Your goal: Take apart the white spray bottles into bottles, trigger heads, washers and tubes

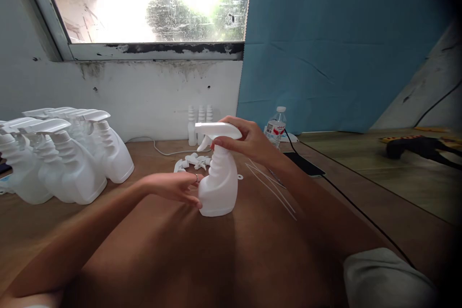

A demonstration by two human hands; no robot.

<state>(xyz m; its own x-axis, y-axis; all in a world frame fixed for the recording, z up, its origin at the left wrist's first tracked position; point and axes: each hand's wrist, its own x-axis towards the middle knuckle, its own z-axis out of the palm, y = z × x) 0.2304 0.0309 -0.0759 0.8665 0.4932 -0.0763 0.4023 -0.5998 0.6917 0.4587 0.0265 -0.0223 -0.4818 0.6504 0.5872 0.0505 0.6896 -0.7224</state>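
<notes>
A white spray bottle [218, 187] stands upright on the brown table [252, 250] in the middle of the view. My right hand [249, 143] is closed on its white trigger head [216, 130] at the top. My left hand [176, 186] rests against the lower left side of the bottle's body, fingers stretched and close together. Behind the bottle lie several loose white trigger heads [193, 161]. To the right of the bottle thin white dip tubes [272, 187] lie on the table.
Several finished white spray bottles [68, 163] stand in a group at the left. Three small white bottles [200, 122] stand by the wall. A water bottle [276, 127], a dark phone [305, 163] and a black cable [361, 209] lie at the right.
</notes>
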